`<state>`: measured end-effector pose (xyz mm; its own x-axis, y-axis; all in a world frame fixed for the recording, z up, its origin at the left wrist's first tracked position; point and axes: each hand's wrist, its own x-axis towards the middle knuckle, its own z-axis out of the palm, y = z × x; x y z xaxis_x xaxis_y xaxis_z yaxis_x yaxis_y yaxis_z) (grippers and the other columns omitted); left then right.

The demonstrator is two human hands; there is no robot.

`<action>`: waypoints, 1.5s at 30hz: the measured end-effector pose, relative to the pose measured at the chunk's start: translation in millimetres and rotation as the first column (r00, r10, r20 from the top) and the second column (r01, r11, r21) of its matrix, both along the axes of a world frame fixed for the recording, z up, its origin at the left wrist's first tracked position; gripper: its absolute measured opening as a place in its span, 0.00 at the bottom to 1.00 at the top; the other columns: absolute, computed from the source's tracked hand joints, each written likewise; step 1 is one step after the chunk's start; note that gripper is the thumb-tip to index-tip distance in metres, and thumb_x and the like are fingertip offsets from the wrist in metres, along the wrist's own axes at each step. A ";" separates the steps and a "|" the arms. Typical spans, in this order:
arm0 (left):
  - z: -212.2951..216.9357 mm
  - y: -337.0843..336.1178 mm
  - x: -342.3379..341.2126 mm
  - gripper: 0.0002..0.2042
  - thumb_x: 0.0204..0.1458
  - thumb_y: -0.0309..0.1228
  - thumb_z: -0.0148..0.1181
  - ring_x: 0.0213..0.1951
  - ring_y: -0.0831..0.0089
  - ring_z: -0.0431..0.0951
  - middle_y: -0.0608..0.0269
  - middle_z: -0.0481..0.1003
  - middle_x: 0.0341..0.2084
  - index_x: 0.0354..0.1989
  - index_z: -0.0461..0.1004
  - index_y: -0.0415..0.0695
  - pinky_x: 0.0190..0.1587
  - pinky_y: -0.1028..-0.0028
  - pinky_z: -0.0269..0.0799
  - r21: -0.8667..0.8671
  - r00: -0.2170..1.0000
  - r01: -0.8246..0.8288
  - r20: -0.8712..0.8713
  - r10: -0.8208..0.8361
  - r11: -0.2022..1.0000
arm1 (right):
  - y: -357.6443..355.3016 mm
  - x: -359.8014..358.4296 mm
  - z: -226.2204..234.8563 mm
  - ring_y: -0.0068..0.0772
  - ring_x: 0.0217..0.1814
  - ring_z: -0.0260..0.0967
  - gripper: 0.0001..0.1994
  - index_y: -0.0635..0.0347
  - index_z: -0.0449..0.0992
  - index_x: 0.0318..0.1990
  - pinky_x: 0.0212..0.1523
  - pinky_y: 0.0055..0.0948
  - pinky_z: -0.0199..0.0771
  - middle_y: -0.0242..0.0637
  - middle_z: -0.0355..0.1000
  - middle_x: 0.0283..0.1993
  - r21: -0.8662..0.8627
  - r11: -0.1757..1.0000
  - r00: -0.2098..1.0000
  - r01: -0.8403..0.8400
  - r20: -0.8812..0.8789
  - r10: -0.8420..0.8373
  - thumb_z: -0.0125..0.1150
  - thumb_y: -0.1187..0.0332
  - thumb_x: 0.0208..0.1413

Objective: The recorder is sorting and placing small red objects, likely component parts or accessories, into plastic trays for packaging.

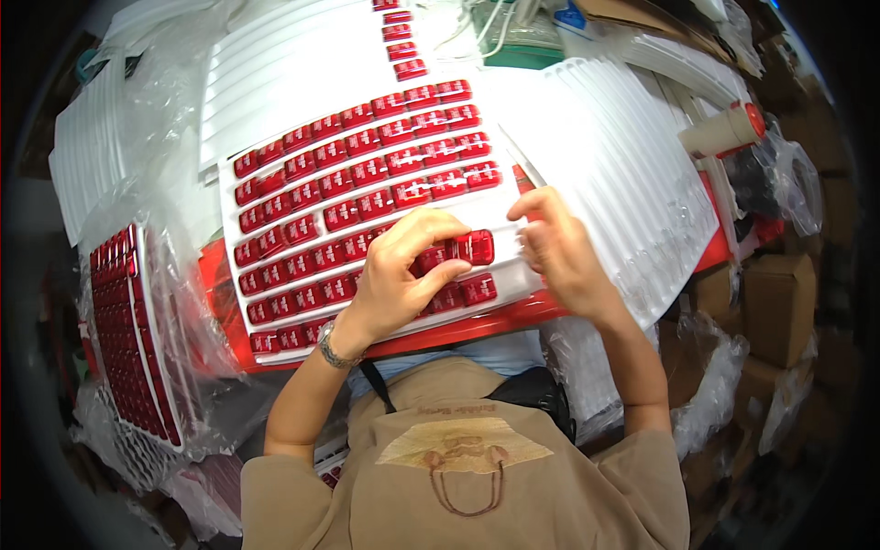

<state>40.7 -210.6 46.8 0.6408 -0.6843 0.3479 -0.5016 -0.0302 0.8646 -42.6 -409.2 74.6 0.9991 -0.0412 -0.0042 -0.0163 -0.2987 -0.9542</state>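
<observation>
Rows of small glossy red pieces (357,171) with pale printing sit in the grooves of a white ribbed tray (235,197). My left hand (403,261), with a metal watch at its wrist, is closed over the right end of a near row. Its thumb and fingers grip a red piece (474,247) there. My right hand (564,252) is just to the right, its fingers curled in. A slim pointed tool (522,177) with a red handle runs up to its knuckles. Whether my right hand holds it or it lies behind, I cannot tell.
More white ribbed trays (623,192) lie to the right, and others are stacked behind. At the left, a filled tray (128,330) stands among clear plastic wrap (174,275). A cream cylinder with a red end (724,131) and cardboard boxes (779,307) are at the right.
</observation>
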 end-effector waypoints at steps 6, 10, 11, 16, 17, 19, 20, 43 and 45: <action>5.2 2.3 -2.4 0.13 0.44 0.24 0.62 0.35 0.62 0.75 0.53 0.74 0.34 0.39 0.73 0.34 0.38 0.70 0.72 0.166 0.983 0.182 -0.030 -0.180 0.969 | 14.0 9.8 7.1 0.38 0.25 0.72 0.34 0.63 0.63 0.53 0.26 0.36 0.66 0.39 0.70 0.21 -0.782 0.599 0.916 -0.172 0.097 0.389 0.52 0.41 0.51; -1.1 -15.7 -1.5 0.13 0.43 0.25 0.64 0.33 0.64 0.76 0.53 0.74 0.35 0.38 0.74 0.35 0.38 0.70 0.71 0.087 0.956 0.205 -0.232 -0.181 0.975 | -15.2 11.0 0.6 0.44 0.40 0.69 0.42 0.62 0.63 0.58 0.40 0.39 0.67 0.45 0.71 0.39 -0.440 0.892 0.851 -0.102 0.425 0.307 0.59 0.37 0.44; -8.7 -14.7 0.1 0.13 0.43 0.26 0.65 0.35 0.63 0.74 0.55 0.74 0.34 0.37 0.75 0.36 0.39 0.70 0.70 0.069 0.993 0.037 -0.117 -0.029 0.997 | -40.4 1.9 1.5 0.48 0.42 0.68 0.35 0.61 0.67 0.55 0.43 0.40 0.67 0.45 0.71 0.40 -0.431 0.900 0.935 0.066 0.342 0.095 0.67 0.48 0.44; -20.9 -30.7 13.4 0.13 0.39 0.30 0.68 0.39 0.65 0.69 0.63 0.70 0.32 0.35 0.76 0.42 0.43 0.67 0.62 0.306 0.868 -0.316 0.476 0.143 0.898 | -209.4 -69.1 -27.0 0.53 0.46 0.67 0.20 0.61 0.67 0.55 0.48 0.41 0.68 0.50 0.69 0.46 -0.952 0.221 0.915 0.210 0.112 -0.387 0.56 0.73 0.52; -26.8 -38.4 13.5 0.12 0.39 0.31 0.67 0.39 0.66 0.69 0.63 0.70 0.31 0.33 0.76 0.43 0.43 0.66 0.61 0.298 0.859 -0.296 0.498 0.117 0.907 | -225.9 -79.6 -40.3 0.54 0.46 0.67 0.21 0.61 0.67 0.55 0.48 0.42 0.68 0.50 0.69 0.46 -0.952 0.286 0.915 0.113 -0.012 -0.403 0.55 0.75 0.51; -30.2 -43.5 10.9 0.12 0.39 0.31 0.68 0.39 0.67 0.69 0.64 0.70 0.31 0.33 0.76 0.44 0.43 0.67 0.61 0.295 0.857 -0.309 0.499 0.131 0.904 | -213.4 -80.8 -41.8 0.52 0.44 0.68 0.21 0.62 0.67 0.53 0.46 0.41 0.69 0.50 0.69 0.43 -0.928 0.302 0.923 0.216 0.093 -0.374 0.56 0.77 0.49; -28.2 -41.0 8.1 0.13 0.38 0.32 0.68 0.39 0.67 0.69 0.64 0.70 0.32 0.34 0.76 0.43 0.42 0.66 0.61 0.244 0.818 -0.358 0.547 0.177 0.901 | -207.9 -79.4 -41.2 0.50 0.41 0.68 0.21 0.63 0.67 0.51 0.44 0.40 0.69 0.49 0.69 0.41 -0.896 0.311 0.911 0.319 0.199 -0.362 0.57 0.79 0.47; -20.6 -18.1 -33.5 0.14 0.38 0.26 0.69 0.34 0.62 0.72 0.58 0.74 0.31 0.35 0.75 0.39 0.35 0.69 0.68 0.043 0.945 -0.303 0.139 0.295 0.952 | 19.6 -17.8 -38.1 0.26 0.33 0.75 0.06 0.69 0.76 0.34 0.29 0.23 0.69 0.40 0.75 0.33 -0.105 0.964 0.951 0.245 0.219 -0.218 0.64 0.76 0.49; -21.0 -26.5 -32.5 0.14 0.38 0.29 0.69 0.36 0.63 0.70 0.60 0.72 0.31 0.35 0.75 0.41 0.39 0.67 0.64 0.110 0.950 -0.272 0.190 0.249 0.956 | 8.3 -19.7 -42.8 0.27 0.31 0.74 0.09 0.70 0.70 0.40 0.30 0.23 0.69 0.38 0.74 0.32 -0.036 0.934 0.932 0.355 0.097 -0.350 0.60 0.75 0.53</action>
